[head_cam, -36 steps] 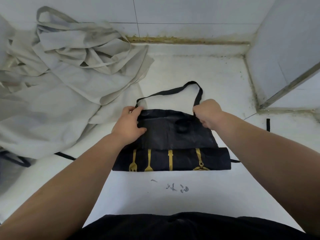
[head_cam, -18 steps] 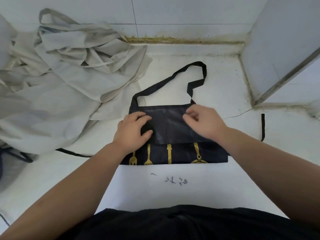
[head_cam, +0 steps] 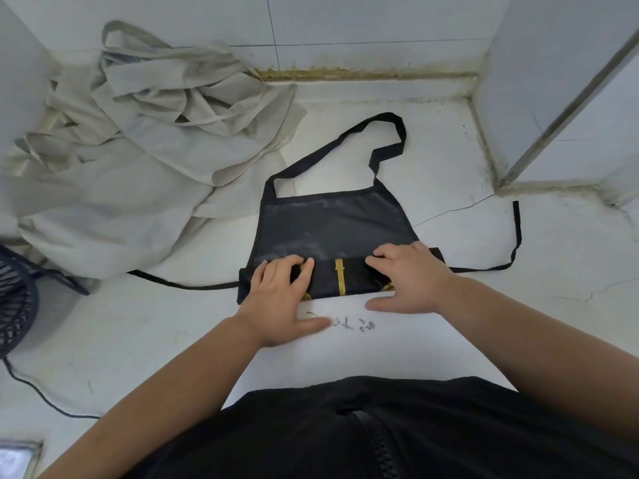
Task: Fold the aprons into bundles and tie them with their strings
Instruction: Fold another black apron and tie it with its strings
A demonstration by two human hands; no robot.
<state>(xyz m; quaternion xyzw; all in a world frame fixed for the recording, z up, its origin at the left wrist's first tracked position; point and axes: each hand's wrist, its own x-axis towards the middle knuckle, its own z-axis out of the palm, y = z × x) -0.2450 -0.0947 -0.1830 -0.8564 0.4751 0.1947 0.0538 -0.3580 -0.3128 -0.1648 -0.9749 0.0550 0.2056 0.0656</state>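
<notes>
A black apron [head_cam: 332, 224] with gold cutlery print lies flat on the white floor in front of me. Its lower part is folded into a narrow band [head_cam: 340, 280] at the near edge. My left hand [head_cam: 280, 299] grips the band's left end, fingers curled over its top. My right hand [head_cam: 408, 276] grips the band's right end the same way. The neck loop [head_cam: 387, 133] stretches away from me. One waist string [head_cam: 517, 236] curves off to the right, the other [head_cam: 179, 283] runs left under the grey cloth.
A heap of grey aprons [head_cam: 138, 150] lies at the left against the tiled wall. A dark fan [head_cam: 15, 299] with a cable [head_cam: 34, 392] stands at the far left. A white partition [head_cam: 560, 91] rises at the right. Black marks [head_cam: 352, 323] are on the floor.
Both hands let go of the bib's top and came back to the folded band at the near edge. The bib and neck loop now lie spread out flat.
</notes>
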